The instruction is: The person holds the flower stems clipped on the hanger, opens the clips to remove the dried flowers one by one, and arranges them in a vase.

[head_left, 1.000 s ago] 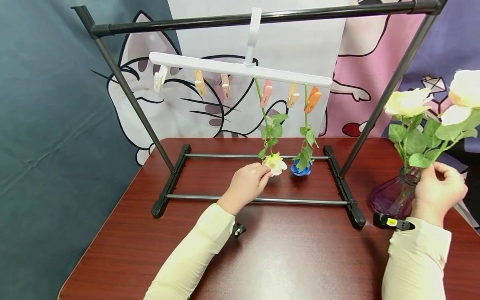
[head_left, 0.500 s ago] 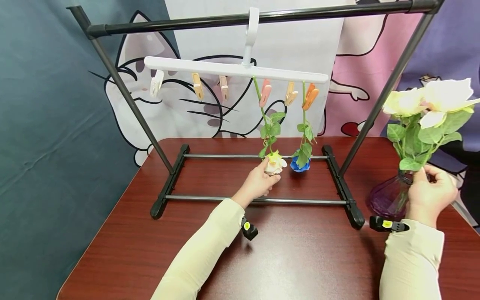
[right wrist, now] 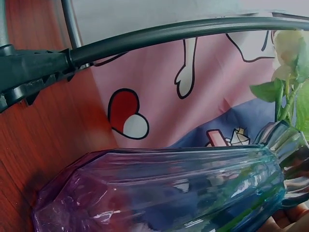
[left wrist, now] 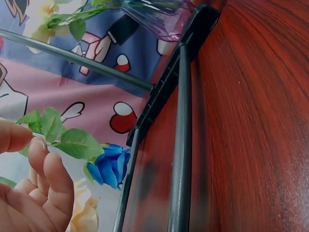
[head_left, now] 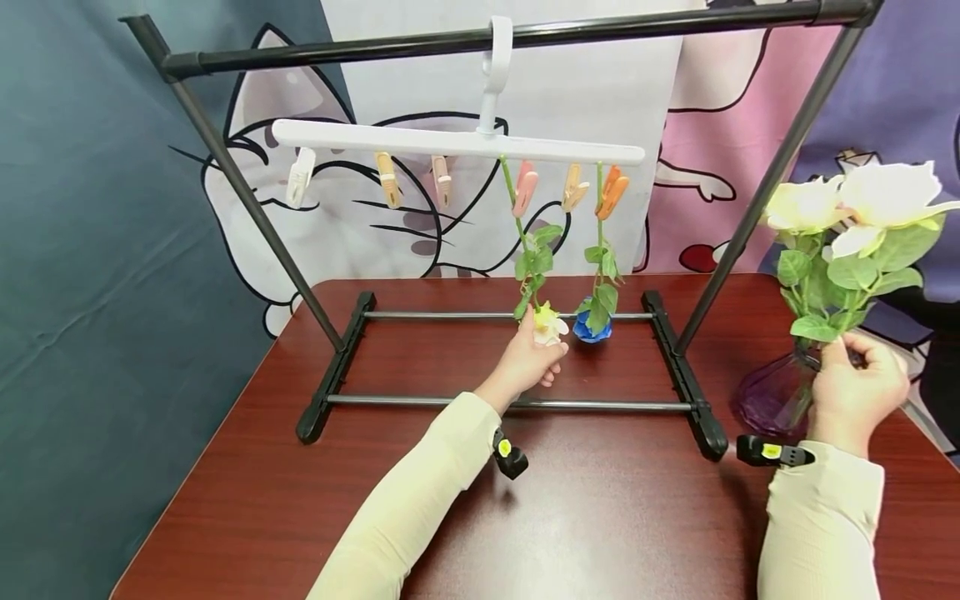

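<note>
A yellow-white rose (head_left: 551,327) hangs head-down from a pink clothespin (head_left: 525,185). My left hand (head_left: 525,358) has its curled fingers at that bloom; in the left wrist view the thumb and forefinger (left wrist: 40,150) nearly meet, and what lies between them is partly hidden. Beside it hangs a blue rose (head_left: 592,327) in an orange clothespin (head_left: 612,193). At the right, my right hand (head_left: 858,392) is at the neck of a purple glass vase (right wrist: 159,193), pinching the stem of a white rose (head_left: 892,196); its fingertips are partly hidden. A second pale rose (head_left: 804,204) leans there too.
A white clip hanger (head_left: 450,143) hangs from the black rack's top bar (head_left: 675,32), bearing several other clothespins. The rack's feet (head_left: 333,371) and lower rods (head_left: 420,401) stand on the reddish-brown table (head_left: 600,517). Behind is a printed curtain (head_left: 150,333).
My left hand has turned and moved right around the yellow-white rose's bloom. The white rose at the vase has come down and left with my right hand. The view has shifted slightly.
</note>
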Demonstrator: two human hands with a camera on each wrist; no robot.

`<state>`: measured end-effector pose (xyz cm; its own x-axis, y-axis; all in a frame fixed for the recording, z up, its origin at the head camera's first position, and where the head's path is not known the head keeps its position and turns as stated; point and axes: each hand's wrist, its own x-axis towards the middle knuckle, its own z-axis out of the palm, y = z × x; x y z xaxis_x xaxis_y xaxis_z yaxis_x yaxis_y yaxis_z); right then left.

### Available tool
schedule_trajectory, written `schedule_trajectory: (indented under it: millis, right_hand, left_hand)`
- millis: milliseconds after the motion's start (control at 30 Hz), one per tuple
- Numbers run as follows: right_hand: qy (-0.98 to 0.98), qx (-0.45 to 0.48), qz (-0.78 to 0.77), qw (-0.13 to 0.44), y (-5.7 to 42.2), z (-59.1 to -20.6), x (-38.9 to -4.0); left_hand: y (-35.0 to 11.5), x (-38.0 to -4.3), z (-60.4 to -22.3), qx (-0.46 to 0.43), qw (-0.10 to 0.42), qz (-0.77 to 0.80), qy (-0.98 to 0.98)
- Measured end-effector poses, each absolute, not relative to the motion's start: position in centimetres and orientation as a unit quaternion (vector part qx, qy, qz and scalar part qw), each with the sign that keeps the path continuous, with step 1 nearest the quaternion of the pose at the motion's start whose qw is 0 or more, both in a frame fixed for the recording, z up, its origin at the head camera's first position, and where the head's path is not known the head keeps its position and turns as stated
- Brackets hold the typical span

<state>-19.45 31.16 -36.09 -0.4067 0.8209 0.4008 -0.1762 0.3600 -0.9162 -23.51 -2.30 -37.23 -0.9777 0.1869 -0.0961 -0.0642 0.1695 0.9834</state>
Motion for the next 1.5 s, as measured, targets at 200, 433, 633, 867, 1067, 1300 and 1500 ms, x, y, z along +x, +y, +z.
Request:
schedule_trajectory:
  millis: [200, 433, 633, 867, 1067, 1300, 1500]
  right_hand:
    - [-0.653, -0.263, 0.537, 0.465, 31.2, -36.4, -19.4]
    - [-0.646, -0.261, 0.556, 0.454, 30.9, -36.3, -19.3]
    - [-0.653, -0.261, 0.55, 0.45, 30.8, -36.2, -19.1]
    - [-0.659, -0.253, 0.546, 0.451, 31.0, -36.2, -19.2]
    - [-0.663, -0.254, 0.542, 0.45, 31.0, -36.3, -19.2]
    - [-0.662, -0.253, 0.54, 0.454, 30.8, -36.4, -19.0]
    - [-0.673, -0.253, 0.522, 0.459, 30.9, -36.5, -19.1]
  left_hand:
    - [-2.0, -24.2, -37.2, 0.022, 0.106, 0.693, 0.713]
    - [-1.6, -25.5, -36.9, -0.006, 0.109, 0.757, 0.644]
    - [-1.4, -26.1, -36.8, -0.019, 0.096, 0.785, 0.612]
    - [-1.2, -26.6, -36.7, -0.034, 0.076, 0.807, 0.585]
    - [-1.5, -27.3, -36.7, -0.037, 0.075, 0.813, 0.577]
    - [-1.9, -27.5, -36.7, -0.04, 0.071, 0.82, 0.567]
    - [-1.8, -27.4, -36.5, -0.039, 0.068, 0.822, 0.564]
